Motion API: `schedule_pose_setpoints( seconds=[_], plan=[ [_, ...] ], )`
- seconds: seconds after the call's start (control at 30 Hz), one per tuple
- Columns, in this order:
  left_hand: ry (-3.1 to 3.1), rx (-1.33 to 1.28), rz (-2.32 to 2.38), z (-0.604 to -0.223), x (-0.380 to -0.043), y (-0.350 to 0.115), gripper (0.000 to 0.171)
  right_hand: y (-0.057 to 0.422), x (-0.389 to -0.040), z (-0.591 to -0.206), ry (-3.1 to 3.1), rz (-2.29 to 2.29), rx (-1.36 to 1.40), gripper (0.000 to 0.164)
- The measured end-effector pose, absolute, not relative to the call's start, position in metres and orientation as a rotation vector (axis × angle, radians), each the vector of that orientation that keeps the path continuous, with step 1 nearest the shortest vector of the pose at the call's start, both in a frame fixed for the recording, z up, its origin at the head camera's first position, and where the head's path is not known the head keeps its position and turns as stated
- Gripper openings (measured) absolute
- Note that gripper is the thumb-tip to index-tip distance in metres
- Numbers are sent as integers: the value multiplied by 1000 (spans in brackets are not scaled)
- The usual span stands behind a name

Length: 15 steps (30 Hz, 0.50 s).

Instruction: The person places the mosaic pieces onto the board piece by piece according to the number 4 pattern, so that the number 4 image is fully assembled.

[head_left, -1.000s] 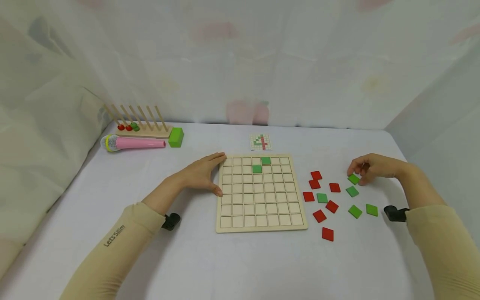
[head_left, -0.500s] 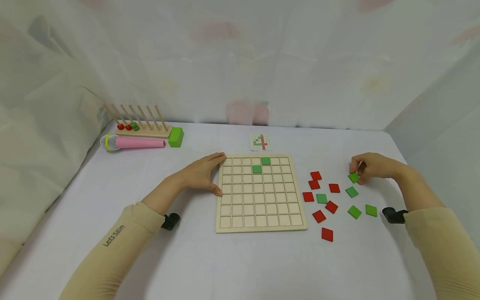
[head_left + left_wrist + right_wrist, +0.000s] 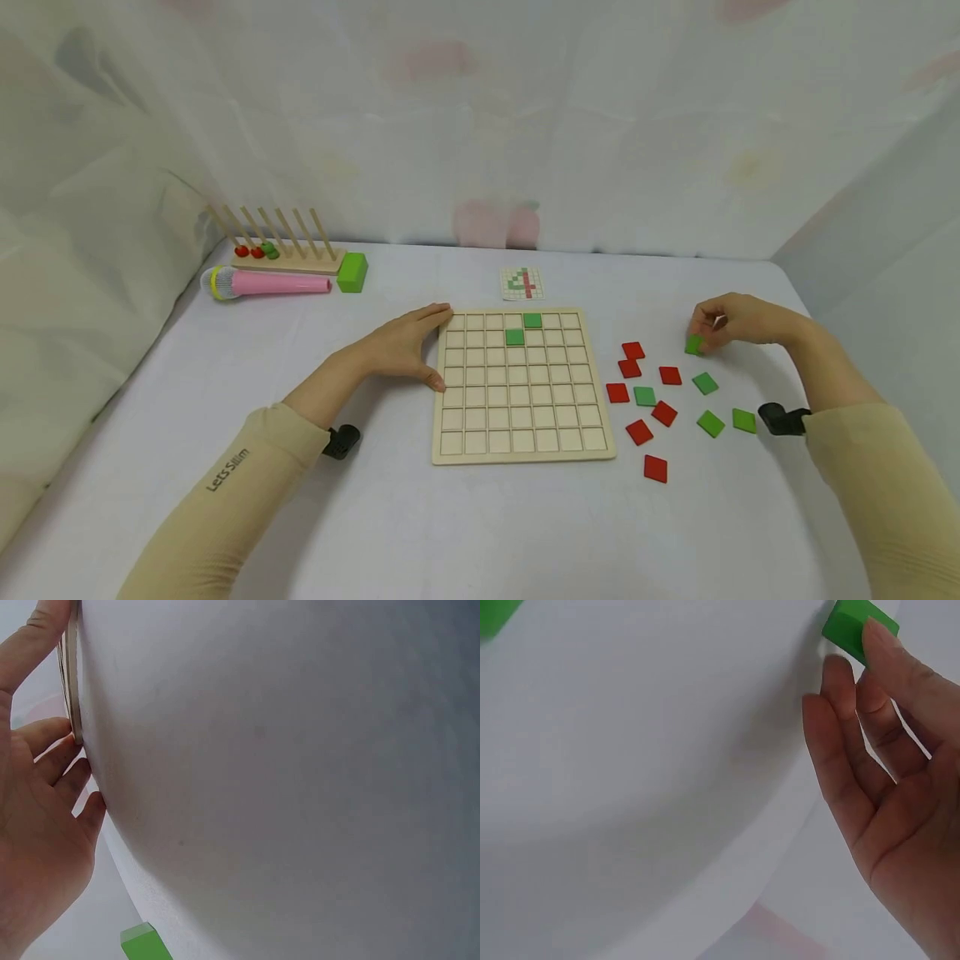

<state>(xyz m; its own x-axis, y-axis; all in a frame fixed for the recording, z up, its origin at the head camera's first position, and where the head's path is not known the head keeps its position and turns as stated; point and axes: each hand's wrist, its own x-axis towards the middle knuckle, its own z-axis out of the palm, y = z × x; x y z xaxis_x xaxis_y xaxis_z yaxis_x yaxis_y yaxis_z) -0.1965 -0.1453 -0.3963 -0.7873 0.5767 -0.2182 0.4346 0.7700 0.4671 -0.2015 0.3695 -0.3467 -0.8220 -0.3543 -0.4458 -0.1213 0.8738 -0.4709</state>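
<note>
My right hand (image 3: 738, 321) pinches a small green square tile (image 3: 693, 344) between thumb and fingers at the right of the table. In the right wrist view the thumb lies on top of this tile (image 3: 859, 630), with the other fingers below. My left hand (image 3: 401, 348) touches the left edge of a wooden grid board (image 3: 519, 375), its fingers spread and thumb apart. Two green tiles sit in the board's grid, one (image 3: 532, 321) in the top row and one (image 3: 514, 337) in the row beneath.
Right of the board lie several red tiles (image 3: 656, 468) and several green tiles (image 3: 710, 423). A patterned card (image 3: 522, 283) lies behind the board. At the back left are a pegged wooden stand (image 3: 292, 263), a pink microphone (image 3: 277, 285) and a green block (image 3: 352, 272).
My right hand has picked up the green tile and shifted it slightly up and to the left, tilting it. The left hand and board have stayed put.
</note>
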Motion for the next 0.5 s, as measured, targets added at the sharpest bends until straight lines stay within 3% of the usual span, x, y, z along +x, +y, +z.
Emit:
schedule_pose_setpoints(
  seconds=[0.5],
  plan=[
    [2618,789,559,-395,-197,-145,125,271,-204,-341,2616,-784,-550,9]
  ],
)
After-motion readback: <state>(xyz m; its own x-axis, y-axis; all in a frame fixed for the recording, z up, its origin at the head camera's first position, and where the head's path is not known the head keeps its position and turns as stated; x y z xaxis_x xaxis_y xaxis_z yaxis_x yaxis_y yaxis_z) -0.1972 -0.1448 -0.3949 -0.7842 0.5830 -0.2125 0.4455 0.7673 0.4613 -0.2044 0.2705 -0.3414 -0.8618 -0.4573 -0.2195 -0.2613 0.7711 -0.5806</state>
